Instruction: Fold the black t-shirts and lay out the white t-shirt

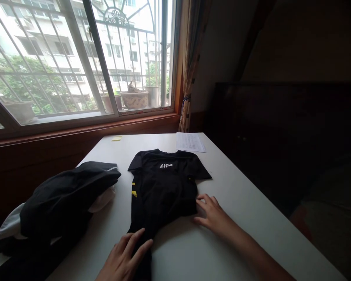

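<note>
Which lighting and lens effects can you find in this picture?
In the head view, the window glares, its outdoor scene washed out; the area right of the table sinks into deep shadow; the black shirt loses fold detail; perspective looks wide-angle.

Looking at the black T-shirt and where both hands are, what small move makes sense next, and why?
Probably the right hand should ease the lower right of the black T-shirt toward the person: its bottom edge slants, the right side ending higher than the left, while the left hand is already at the lower left to steady the cloth.
</note>
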A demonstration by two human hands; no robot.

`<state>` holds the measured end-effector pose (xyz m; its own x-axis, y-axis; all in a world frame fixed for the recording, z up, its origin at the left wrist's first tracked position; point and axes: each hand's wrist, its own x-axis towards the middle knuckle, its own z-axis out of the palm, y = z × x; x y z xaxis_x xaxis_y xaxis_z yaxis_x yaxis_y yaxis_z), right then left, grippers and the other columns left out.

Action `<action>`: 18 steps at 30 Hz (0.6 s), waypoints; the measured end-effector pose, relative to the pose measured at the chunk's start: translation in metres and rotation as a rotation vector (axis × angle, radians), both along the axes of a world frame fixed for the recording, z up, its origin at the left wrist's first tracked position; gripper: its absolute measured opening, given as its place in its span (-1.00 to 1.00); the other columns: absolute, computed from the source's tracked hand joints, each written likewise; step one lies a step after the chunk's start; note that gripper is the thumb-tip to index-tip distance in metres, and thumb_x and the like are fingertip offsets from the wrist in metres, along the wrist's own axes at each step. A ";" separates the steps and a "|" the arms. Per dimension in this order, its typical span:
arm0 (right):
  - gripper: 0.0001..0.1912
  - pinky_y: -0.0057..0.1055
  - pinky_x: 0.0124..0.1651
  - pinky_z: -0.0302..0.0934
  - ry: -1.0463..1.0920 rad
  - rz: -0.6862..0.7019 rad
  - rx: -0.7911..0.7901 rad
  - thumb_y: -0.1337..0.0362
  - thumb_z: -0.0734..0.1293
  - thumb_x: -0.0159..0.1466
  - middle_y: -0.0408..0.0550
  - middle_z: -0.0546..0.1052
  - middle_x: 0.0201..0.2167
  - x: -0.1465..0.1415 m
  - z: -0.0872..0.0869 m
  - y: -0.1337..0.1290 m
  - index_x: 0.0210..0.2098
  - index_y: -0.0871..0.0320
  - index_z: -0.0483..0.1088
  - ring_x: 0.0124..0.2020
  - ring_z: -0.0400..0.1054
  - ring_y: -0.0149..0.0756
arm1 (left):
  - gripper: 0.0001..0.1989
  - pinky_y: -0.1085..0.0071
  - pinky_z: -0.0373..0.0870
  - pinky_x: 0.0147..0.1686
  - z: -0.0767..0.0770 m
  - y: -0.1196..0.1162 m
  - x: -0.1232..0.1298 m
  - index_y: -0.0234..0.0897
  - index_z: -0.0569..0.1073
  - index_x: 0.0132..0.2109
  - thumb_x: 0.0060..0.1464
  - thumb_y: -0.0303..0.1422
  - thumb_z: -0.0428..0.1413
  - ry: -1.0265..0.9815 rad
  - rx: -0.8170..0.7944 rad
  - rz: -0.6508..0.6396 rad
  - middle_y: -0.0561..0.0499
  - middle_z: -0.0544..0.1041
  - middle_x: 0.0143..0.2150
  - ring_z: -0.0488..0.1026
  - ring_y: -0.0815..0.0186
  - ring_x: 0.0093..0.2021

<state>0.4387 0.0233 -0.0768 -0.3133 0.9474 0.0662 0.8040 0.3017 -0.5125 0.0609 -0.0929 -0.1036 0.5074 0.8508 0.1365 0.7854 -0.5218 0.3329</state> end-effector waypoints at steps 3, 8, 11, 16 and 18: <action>-0.56 -0.08 0.21 0.19 0.049 -0.008 0.028 0.15 0.48 0.13 0.04 0.38 0.16 -0.020 -0.012 0.004 0.01 -0.01 0.49 0.14 0.23 0.06 | -0.28 0.04 0.52 0.06 -0.011 0.001 0.004 0.08 0.38 0.26 -0.04 -0.54 0.18 -0.137 -0.003 0.123 -0.13 0.42 0.29 0.43 -0.10 0.15; -0.73 -0.09 0.19 0.18 0.262 -0.054 0.044 0.35 0.38 0.14 0.03 0.48 -0.01 -0.049 -0.016 0.019 -0.14 0.06 0.48 0.08 0.28 0.01 | -0.76 0.15 0.55 -0.10 0.019 0.013 -0.012 -0.04 0.53 -0.04 0.14 -0.27 0.10 -0.524 -0.150 0.373 -0.07 0.62 -0.10 0.57 0.00 -0.10; -0.84 -0.17 0.06 0.25 0.575 -0.076 -0.044 0.26 0.36 0.20 -0.07 0.50 -0.20 -0.053 -0.003 0.023 -0.20 0.08 0.42 -0.09 0.36 -0.10 | -0.64 0.22 0.56 -0.25 0.054 0.019 -0.028 -0.16 0.52 -0.03 0.11 -0.07 0.15 -0.878 -0.203 0.694 -0.06 0.61 -0.22 0.57 0.02 -0.19; -0.69 -0.34 -0.16 0.29 1.144 -0.266 -0.168 0.04 0.45 0.19 -0.21 0.48 -0.30 -0.043 0.038 0.016 -0.24 0.04 0.32 -0.25 0.36 -0.26 | -0.53 0.44 0.53 -0.36 0.106 0.018 -0.048 -0.20 0.53 -0.04 -0.13 -0.16 0.32 -1.311 -0.217 1.019 0.00 0.60 -0.21 0.56 0.15 -0.21; -0.68 -0.39 -0.19 0.29 1.241 -0.315 -0.123 0.09 0.48 0.15 -0.20 0.46 -0.24 -0.035 0.056 0.011 -0.27 0.04 0.30 -0.25 0.36 -0.30 | -0.49 0.45 0.53 -0.39 0.113 0.012 -0.057 -0.21 0.53 -0.07 -0.23 -0.17 0.36 -1.326 -0.241 1.034 0.02 0.59 -0.24 0.55 0.15 -0.25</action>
